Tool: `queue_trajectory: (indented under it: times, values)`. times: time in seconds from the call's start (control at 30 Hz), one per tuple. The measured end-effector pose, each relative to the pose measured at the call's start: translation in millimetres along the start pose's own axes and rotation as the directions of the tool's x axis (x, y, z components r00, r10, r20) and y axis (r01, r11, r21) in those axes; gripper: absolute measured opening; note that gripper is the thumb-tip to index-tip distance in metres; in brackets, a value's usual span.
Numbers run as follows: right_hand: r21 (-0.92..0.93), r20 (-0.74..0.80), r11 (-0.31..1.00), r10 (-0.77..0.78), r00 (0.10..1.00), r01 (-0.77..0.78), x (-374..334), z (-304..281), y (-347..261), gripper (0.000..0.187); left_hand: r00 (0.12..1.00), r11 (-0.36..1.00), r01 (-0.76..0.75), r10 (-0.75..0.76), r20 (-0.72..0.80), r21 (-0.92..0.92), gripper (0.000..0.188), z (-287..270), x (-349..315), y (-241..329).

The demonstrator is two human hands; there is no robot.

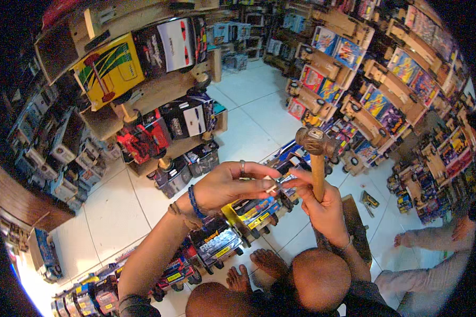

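My left hand [230, 185], with a ring and blue bracelet, pinches a small pale piece [270, 185], perhaps wood, between thumb and fingers. My right hand [322, 208] grips a hammer [317, 169] by its wooden handle, the dark metal head upward. The thumb and index finger of that hand reach to the small piece; whether they hold something tiny there I cannot make out. Under both hands runs a row of toy trucks, among them a yellow and blue one [254, 211] and a black and silver one [217, 243].
Large wooden toy trucks [111, 68] stand at the left, one yellow-panelled. More toy trucks [322, 84] are stacked at the far right. Pliers [369, 202] lie on the white tiles, beside a dark wooden block [354, 222]. Another person's legs [428, 269] extend in at the right.
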State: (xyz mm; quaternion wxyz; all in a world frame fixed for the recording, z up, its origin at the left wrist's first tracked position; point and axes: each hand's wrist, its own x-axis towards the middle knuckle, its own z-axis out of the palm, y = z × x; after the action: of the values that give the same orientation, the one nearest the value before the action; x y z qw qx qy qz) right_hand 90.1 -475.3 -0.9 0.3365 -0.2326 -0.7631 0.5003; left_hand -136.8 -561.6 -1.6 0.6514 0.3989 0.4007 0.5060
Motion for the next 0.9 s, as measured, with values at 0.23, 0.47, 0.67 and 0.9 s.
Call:
queue_trajectory:
  times: [0.23,0.47,0.67,0.9]
  values:
    - [0.151,0.157,0.951,0.248,0.956,-0.271,2,-3,29,0.032,0.959,0.962,0.105,-0.031,-0.28,0.252,0.027,-37,-26,-51]
    - [0.155,0.261,0.9,0.361,0.895,-0.408,6,-6,59,0.033,0.931,0.945,0.141,-0.025,-0.365,0.295,0.028,-44,-35,-71]
    - [0.163,0.253,0.894,0.371,0.893,-0.418,-1,-15,69,0.031,0.927,0.953,0.172,-0.072,-0.369,0.248,0.026,-42,-29,-72]
    - [0.012,0.243,0.917,0.385,0.89,-0.4,-10,-21,65,0.03,0.912,0.948,0.238,-0.144,-0.383,0.21,0.027,-46,-26,-74]
